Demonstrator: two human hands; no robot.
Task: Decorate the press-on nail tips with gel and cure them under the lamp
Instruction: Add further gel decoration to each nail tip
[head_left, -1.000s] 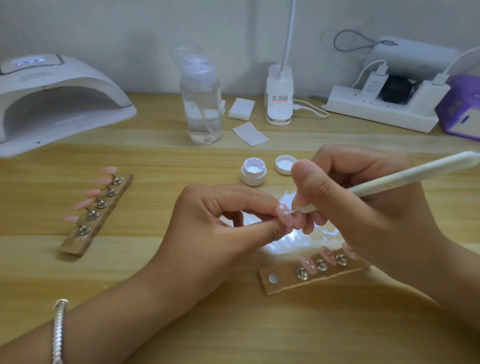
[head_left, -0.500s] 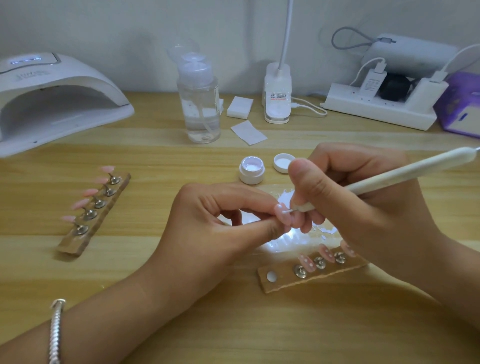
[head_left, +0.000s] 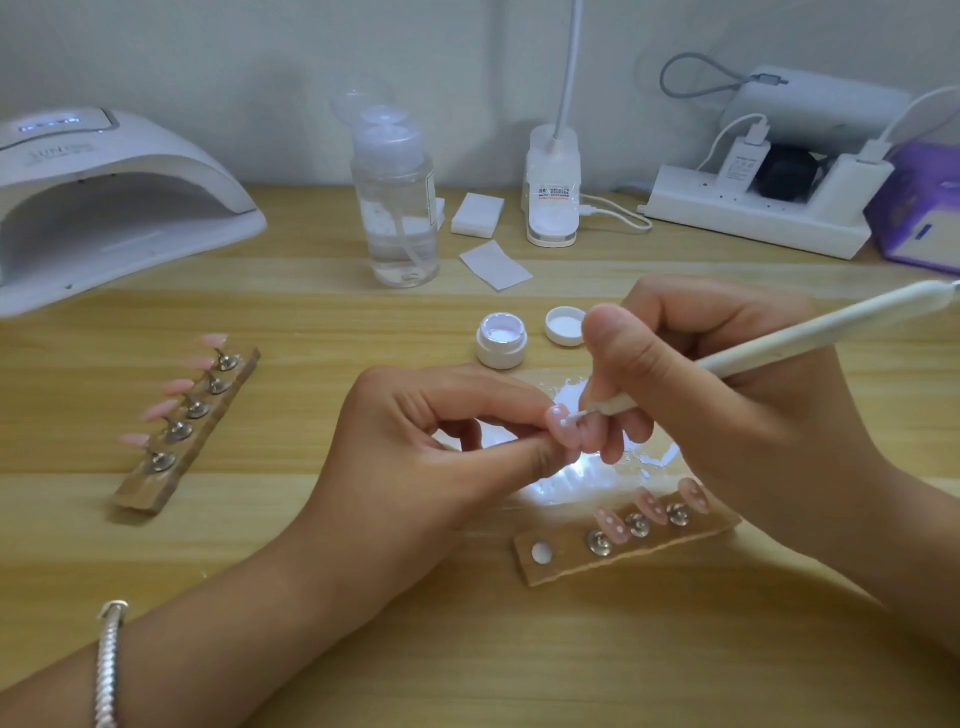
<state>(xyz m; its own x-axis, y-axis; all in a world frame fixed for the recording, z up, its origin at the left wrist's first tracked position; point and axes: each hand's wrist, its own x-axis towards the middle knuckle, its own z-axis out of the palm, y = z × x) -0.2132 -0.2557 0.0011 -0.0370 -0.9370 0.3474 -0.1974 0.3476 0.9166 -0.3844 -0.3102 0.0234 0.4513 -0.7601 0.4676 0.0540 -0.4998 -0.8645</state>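
We saw the wooden table (head_left: 467, 649) filling most of the frame, with the white curing lamp (head_left: 114, 208) at the upper left, its opening facing the middle. The left forearm came in from the lower left corner, and the left hand (head_left: 415, 457) sat at the centre with its knuckles up, thumb and forefinger pinching one pink nail tip (head_left: 557, 422). The right hand (head_left: 727, 405) reached in from the right edge, its fingers curled round a white dotting pen (head_left: 810, 338). The pen's rear end pointed to the upper right edge, and its fine point met the pinched tip. One wooden holder strip (head_left: 571, 561) lay just below the hands, carrying three dotted pink tips. A second strip (head_left: 150, 488) lay at the middle left with five plain pink tips. Just above the hands stood the open gel pot (head_left: 501, 340), with its lid (head_left: 566, 326) beside it on the right.
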